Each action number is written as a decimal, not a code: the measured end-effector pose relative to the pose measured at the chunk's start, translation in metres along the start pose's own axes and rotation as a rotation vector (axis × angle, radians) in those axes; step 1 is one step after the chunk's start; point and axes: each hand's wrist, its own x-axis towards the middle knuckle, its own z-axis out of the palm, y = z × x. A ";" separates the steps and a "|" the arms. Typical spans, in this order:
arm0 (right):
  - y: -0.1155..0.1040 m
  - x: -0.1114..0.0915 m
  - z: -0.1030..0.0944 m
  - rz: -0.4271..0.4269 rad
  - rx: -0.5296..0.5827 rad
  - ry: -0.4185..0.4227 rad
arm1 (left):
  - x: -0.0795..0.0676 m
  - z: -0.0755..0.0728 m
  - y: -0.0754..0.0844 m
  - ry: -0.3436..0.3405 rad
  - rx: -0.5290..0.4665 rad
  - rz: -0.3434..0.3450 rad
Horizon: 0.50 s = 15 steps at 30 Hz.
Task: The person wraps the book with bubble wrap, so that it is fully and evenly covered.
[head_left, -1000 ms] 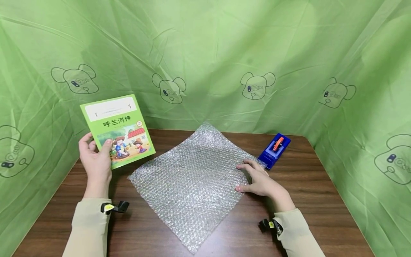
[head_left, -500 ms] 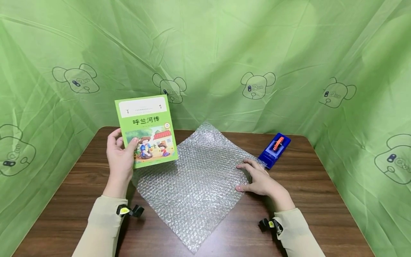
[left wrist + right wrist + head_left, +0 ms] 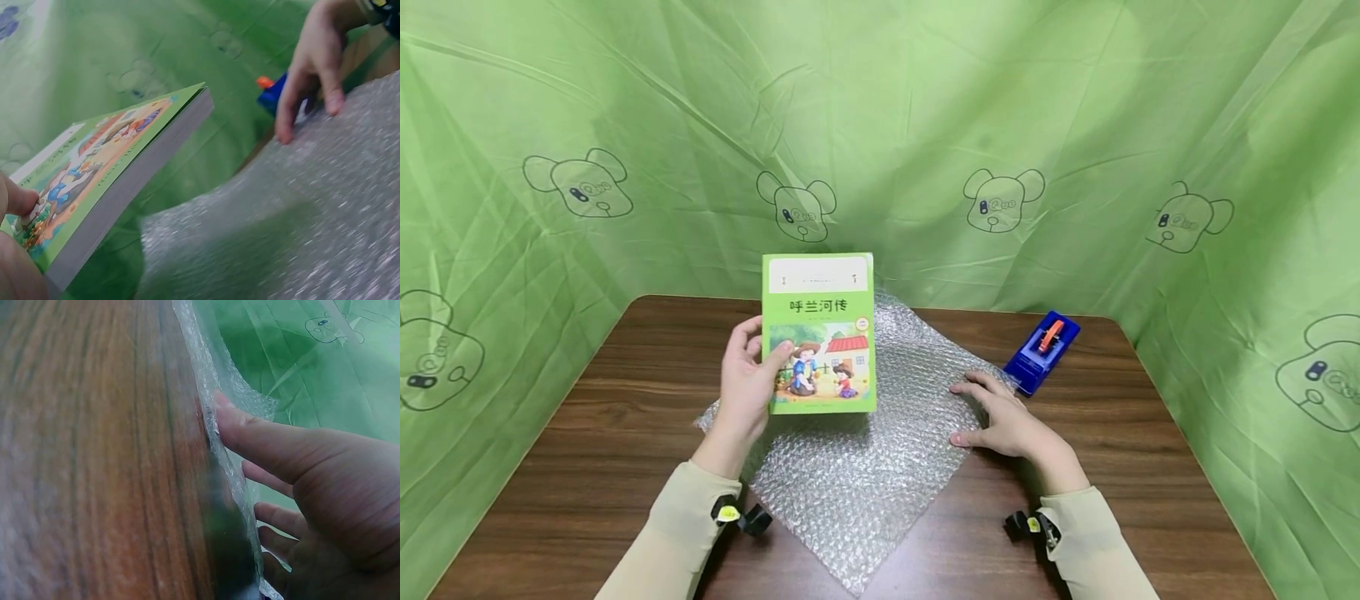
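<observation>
My left hand (image 3: 747,387) grips a green paperback book (image 3: 820,304) by its left edge, thumb on the illustrated cover and fingers behind. Held up and tilted toward me, the book hangs over the left part of a sheet of bubble wrap (image 3: 880,492). That sheet lies cornerwise on the table, and the book hides part of it. At the sheet's right corner rests my right hand (image 3: 1007,421), thumb and fingers spread on the plastic. In the right wrist view the thumb (image 3: 262,440) touches the edge of the wrap.
A blue flat tool (image 3: 1037,358) with an orange part on top lies at the back right, beside the wrap's right corner. The dark wooden table (image 3: 595,467) is enclosed by a green cloth (image 3: 895,100) printed with bear heads at the back and sides.
My left hand has carried the book from the left side to the right, over the bubble wrap, turning it more upright and lowering it a little. The right hand has stayed in place.
</observation>
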 end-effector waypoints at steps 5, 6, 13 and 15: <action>0.001 0.001 0.002 -0.006 -0.001 0.001 | -0.010 0.013 -0.011 -0.066 0.012 -0.090; 0.001 0.001 0.002 -0.006 -0.002 0.001 | -0.011 0.016 -0.013 -0.070 0.013 -0.110; 0.001 0.000 0.001 -0.003 -0.006 0.006 | -0.026 0.034 -0.027 -0.125 0.034 -0.253; 0.001 0.000 0.001 -0.001 -0.004 0.008 | -0.030 0.038 -0.033 -0.139 0.046 -0.287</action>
